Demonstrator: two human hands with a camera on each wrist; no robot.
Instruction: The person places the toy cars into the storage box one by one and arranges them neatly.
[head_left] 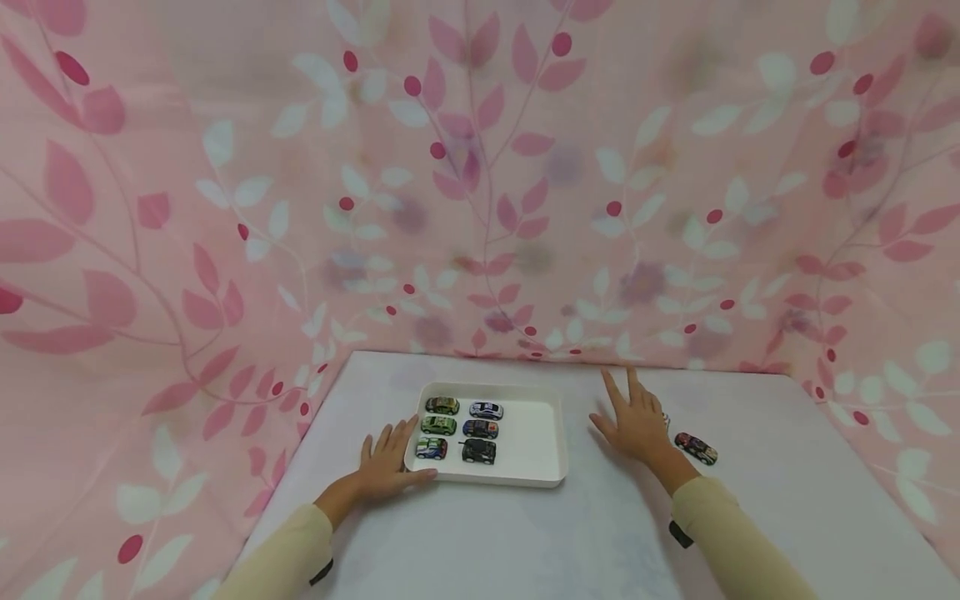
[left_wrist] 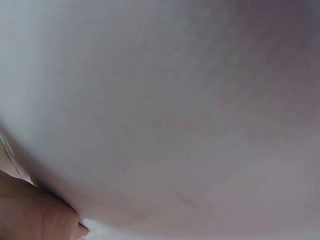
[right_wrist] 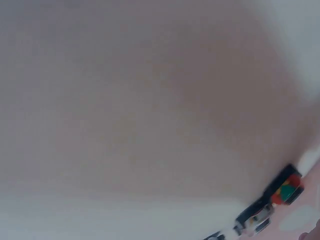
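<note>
A white tray [head_left: 525, 482] holds several small toy cars in two columns on its left side, among them a green car [head_left: 438, 426], a white car [head_left: 487, 410] and a black tank-like vehicle [head_left: 478, 452]. My left hand [head_left: 386, 462] rests at the tray's front left corner, fingers extended along the side and thumb at the front edge; part of it shows in the left wrist view. To the right of the tray, my right hand [head_left: 636, 425] has its fingers spread and holds nothing visible. A dark patterned toy car [head_left: 696, 448] lies beside its wrist. Another small thing is mostly hidden behind that hand.
The tray stands on a table with a pale cloth [head_left: 525, 533]. Pink leaf-patterned fabric [head_left: 480, 208] hangs behind and at both sides. In the right wrist view, a red and green toy car [right_wrist: 287, 189] is near the lower right, with others beside it, blurred.
</note>
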